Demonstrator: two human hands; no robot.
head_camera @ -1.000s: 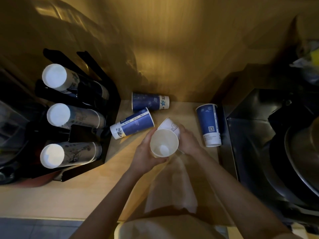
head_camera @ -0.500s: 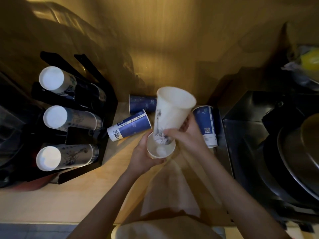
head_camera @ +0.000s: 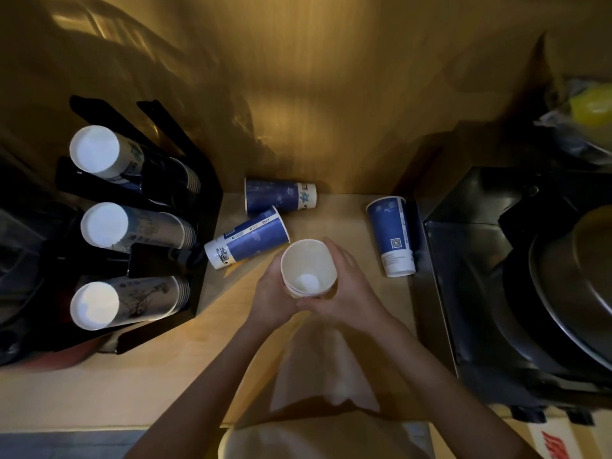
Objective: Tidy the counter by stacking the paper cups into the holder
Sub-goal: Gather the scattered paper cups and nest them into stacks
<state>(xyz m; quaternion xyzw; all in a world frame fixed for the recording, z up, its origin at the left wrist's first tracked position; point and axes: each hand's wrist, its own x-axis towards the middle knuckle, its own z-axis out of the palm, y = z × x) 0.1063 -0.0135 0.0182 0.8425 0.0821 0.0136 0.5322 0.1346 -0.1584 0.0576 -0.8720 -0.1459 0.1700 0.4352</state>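
Pale wood surface, dim warm light, wood-grain wall panel behind.

Far left: black cup holder tilted back, three stacks of cups lying in its slots, white bases facing camera: top stack, middle stack, bottom stack. Dark clutter left of the holder, too dim to identify.

Just right of holder: blue cup on its side, base toward the holder, nearly touching it. Behind it, against the wall, second blue cup also on its side, mouth to the left; the two touching or almost.

Centre: white nested cups held upright above the surface, mouth up, at least two rims visible. Left hand wrapped round the left side, right hand round the right; fingers of both closed on the cups, meeting underneath. White paper sheet on the surface below the forearms.

Right of hands: third blue cup on its side, mouth toward the wall, base toward camera, just beside a black appliance bounding the surface on the right. Round metal pan on the appliance. Upper right: yellow item in crinkled wrap, blurred.
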